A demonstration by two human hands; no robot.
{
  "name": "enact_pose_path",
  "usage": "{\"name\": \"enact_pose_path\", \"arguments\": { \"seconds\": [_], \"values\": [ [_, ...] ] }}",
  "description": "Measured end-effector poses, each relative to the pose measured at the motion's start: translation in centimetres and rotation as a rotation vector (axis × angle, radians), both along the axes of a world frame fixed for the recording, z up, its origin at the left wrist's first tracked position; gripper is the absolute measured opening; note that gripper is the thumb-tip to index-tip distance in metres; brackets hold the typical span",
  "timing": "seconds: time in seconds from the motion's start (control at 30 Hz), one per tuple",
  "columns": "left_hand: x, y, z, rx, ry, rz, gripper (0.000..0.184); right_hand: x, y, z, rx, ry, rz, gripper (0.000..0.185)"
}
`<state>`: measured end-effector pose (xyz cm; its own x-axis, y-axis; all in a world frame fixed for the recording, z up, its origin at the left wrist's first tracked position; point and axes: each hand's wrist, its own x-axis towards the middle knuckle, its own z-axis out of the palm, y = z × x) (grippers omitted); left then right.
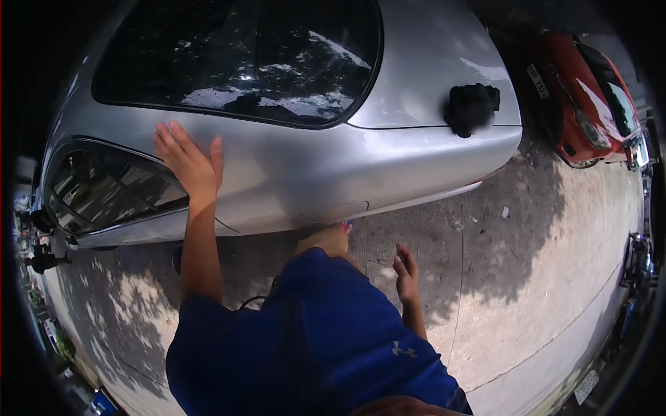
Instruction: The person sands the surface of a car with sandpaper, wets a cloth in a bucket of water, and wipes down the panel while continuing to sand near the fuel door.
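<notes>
My left hand (187, 159) lies flat on the silver car (291, 149), its fingers stretched out and the thumb apart. It rests on the body panel between the rear window (236, 62) and the side window (114, 184). Down at my side, over the pavement, hangs my right hand (407, 274); its fingers are loosely extended and nothing shows in them. A bunched black cloth-like thing (472, 109) sits on the car's trunk lid, out of reach of both hands.
A red car (590, 104) stands behind the silver one, to the right. Concrete pavement (513, 347) with patches of tree shade runs alongside. A small pale scrap (506, 212) lies on the ground. Other vehicles line the far edges.
</notes>
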<state>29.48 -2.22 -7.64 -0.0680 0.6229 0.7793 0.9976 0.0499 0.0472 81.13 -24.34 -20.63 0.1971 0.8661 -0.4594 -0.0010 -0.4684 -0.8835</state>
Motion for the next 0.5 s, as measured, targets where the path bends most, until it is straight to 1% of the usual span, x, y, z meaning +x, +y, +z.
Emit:
{"name": "enact_pose_path", "arguments": {
  "seconds": [0.03, 0.07, 0.1, 0.13, 0.17, 0.2, 0.23, 0.3, 0.33, 0.37, 0.43, 0.47, 0.5],
  "values": [
    [2.6, -0.4, -2.5, -0.085, 0.009, 0.022, 0.097, 0.8, 0.5, 0.1, -0.028, -0.060, 0.057, 0.049],
    [5.3, -1.0, -5.2, -0.163, 0.062, -0.014, 0.099, 1.8, 1.1, 0.3, -0.052, -0.120, 0.108, 0.049],
    [8.3, -1.2, -8.7, -0.163, 0.055, -0.117, 0.096, 2.6, 1.6, 0.5, -0.073, -0.175, 0.151, 0.050],
    [11.6, -1.8, -12.0, -0.251, 0.148, -0.172, 0.085, 3.4, 2.5, 1.1, -0.061, -0.206, 0.181, 0.053],
    [15.4, -2.4, -10.9, -0.292, 0.218, -0.275, 0.077, 4.7, 3.2, 1.0, -0.070, -0.210, 0.199, 0.054],
    [18.6, -1.9, -10.7, -0.297, 0.244, -0.367, 0.076, 6.7, 4.0, 0.4, -0.071, -0.216, 0.216, 0.055],
    [21.7, -1.4, -9.9, -0.342, 0.127, -0.418, 0.080, 8.1, 5.7, -0.2, -0.066, -0.227, 0.228, 0.056],
    [25.5, 1.4, -6.8, -0.364, 0.168, -0.508, 0.086, 9.6, 8.3, 0.7, 0.006, -0.342, 0.252, 0.055],
    [27.6, 3.3, -5.7, -0.418, 0.196, -0.543, 0.091, 10.1, 9.3, 1.3, 0.044, -0.397, 0.257, 0.055],
    [29.8, 5.2, -4.6, -0.467, 0.226, -0.578, 0.095, 10.8, 10.0, 1.4, 0.052, -0.388, 0.250, 0.055],
    [34.3, 9.9, -2.2, -0.464, 0.033, -0.772, 0.097, 11.9, 11.7, 1.2, 0.095, -0.359, 0.233, 0.055],
    [37.0, 12.4, -1.2, -0.398, 0.030, -0.783, 0.101, 12.2, 12.0, 1.2, 0.091, -0.363, 0.238, 0.055],
    [39.7, 14.6, -0.3, -0.331, 0.025, -0.799, 0.105, 12.5, 12.3, 1.4, 0.120, -0.404, 0.299, 0.055]
  ]
}}
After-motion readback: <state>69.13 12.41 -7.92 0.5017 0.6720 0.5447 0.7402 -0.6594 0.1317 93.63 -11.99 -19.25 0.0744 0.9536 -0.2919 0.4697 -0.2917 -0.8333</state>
